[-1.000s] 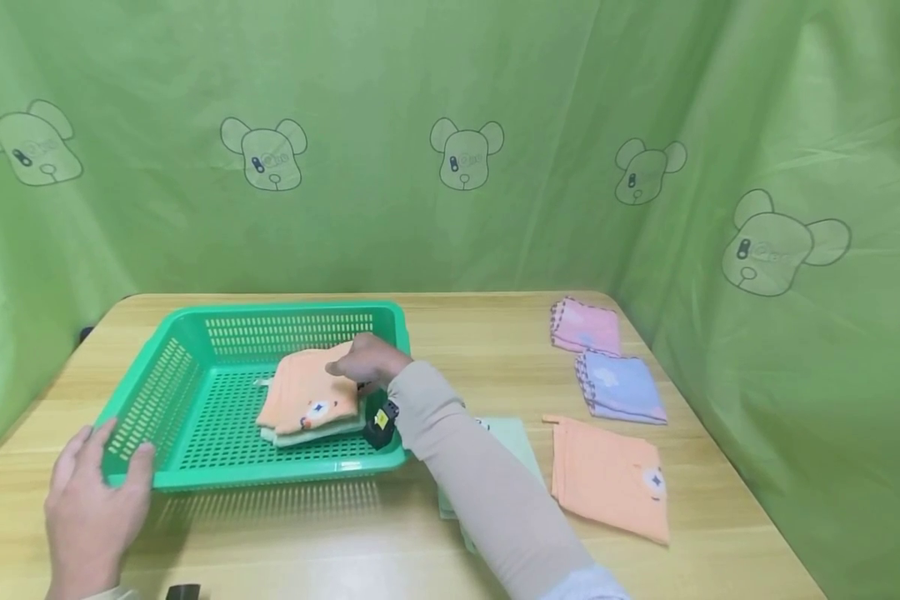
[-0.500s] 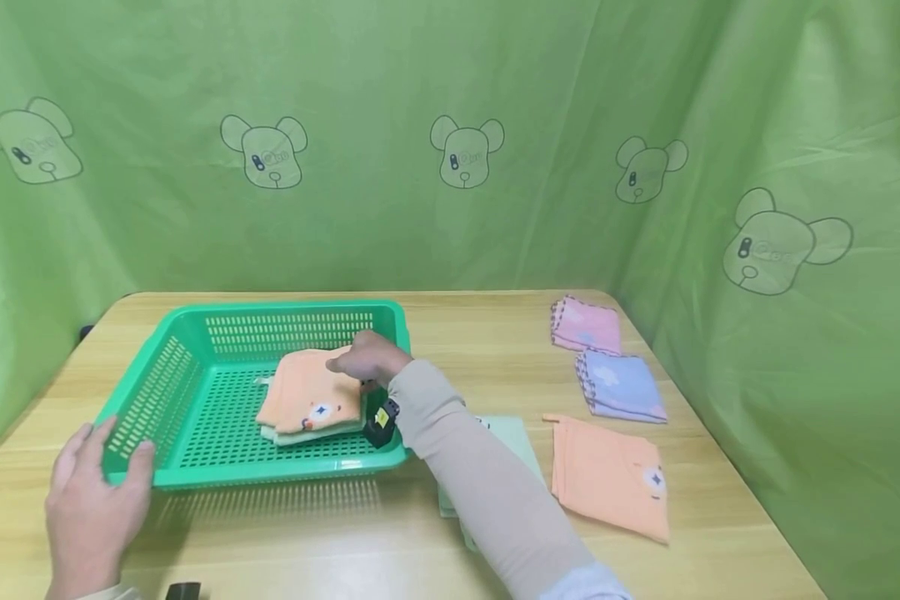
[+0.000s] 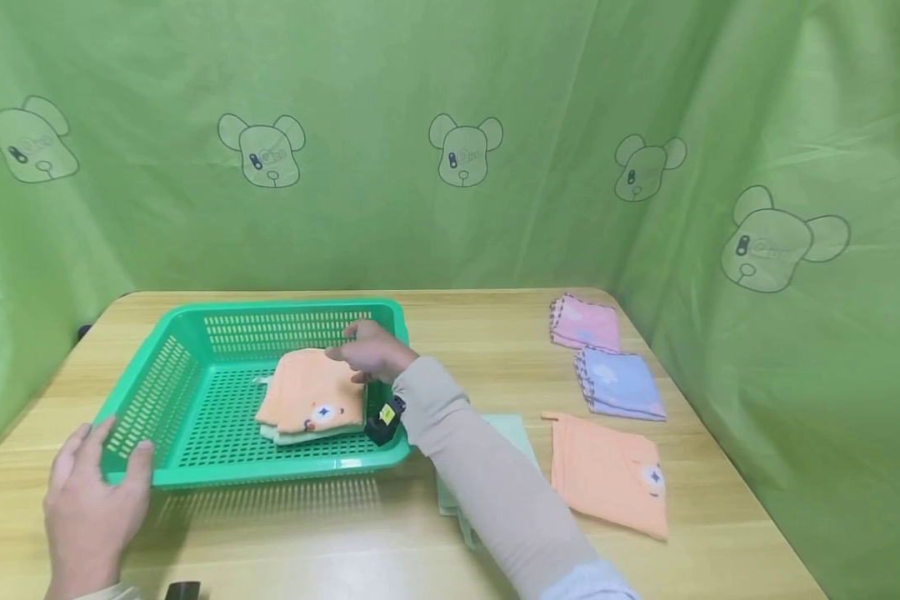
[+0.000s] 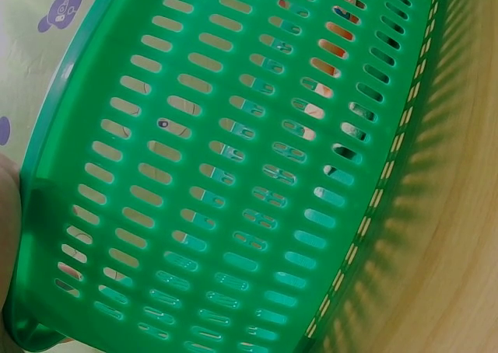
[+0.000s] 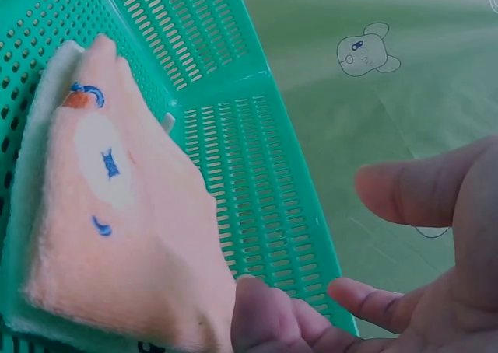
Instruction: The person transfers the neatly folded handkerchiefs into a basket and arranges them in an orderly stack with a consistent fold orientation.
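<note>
My right hand [image 3: 375, 350] is over the right side of the green plastic basket [image 3: 277, 477], fingers spread apart and holding nothing. Just beside its fingertips lies a folded peach washcloth [image 3: 307, 387] with a bear face, stacked on a pale green one [image 3: 321, 435] in the basket. The right wrist view shows the thumb [image 5: 412, 193] lifted away from the peach cloth [image 5: 148, 244]. At the basket's front left corner my left hand [image 3: 93, 508] rests against the rim, thumb and fingers spread on either side of the corner. The basket's slotted wall [image 4: 218, 166] fills the left wrist view.
On the table's right side lie a folded pink cloth [image 3: 585, 325], a blue one [image 3: 621, 383] and another peach washcloth [image 3: 607, 475]. Pale green cloths [image 3: 513, 433] are partly hidden beneath my right forearm. A small black object [image 3: 183, 591] shows at the front edge.
My right hand has let go of the peach washcloth, its fingers spreading as it shifts slightly right. The cloth now lies flatter on the stack. My left hand has stayed at the basket corner.
</note>
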Motion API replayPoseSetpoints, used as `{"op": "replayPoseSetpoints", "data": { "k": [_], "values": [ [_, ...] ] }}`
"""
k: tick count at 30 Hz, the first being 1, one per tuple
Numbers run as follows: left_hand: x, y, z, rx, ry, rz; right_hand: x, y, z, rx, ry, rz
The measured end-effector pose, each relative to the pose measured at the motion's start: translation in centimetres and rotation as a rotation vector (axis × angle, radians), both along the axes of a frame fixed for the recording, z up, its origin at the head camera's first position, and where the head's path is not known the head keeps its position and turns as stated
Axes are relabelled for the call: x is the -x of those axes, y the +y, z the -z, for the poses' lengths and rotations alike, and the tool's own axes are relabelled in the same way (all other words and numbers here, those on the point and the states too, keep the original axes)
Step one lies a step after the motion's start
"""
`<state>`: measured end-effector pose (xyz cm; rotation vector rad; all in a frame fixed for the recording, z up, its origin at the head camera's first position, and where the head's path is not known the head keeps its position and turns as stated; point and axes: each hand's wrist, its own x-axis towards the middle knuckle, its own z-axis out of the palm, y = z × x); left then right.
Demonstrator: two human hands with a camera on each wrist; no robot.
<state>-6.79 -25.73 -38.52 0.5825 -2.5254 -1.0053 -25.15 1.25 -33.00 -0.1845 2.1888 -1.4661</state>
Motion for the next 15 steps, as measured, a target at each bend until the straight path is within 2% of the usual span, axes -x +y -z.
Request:
{"op": "replayPoseSetpoints", "data": {
  "k": [6,15],
  "values": [
    [0.0,0.0,0.0,-0.004,-0.001,-0.004,0.4,0.4,-0.6,0.077,0.023,0.053],
    [-0.1,0.1,0.0,-0.007,0.005,-0.005,1.1,1.9,-1.8,0.13,0.048,0.058]
  ]
}}
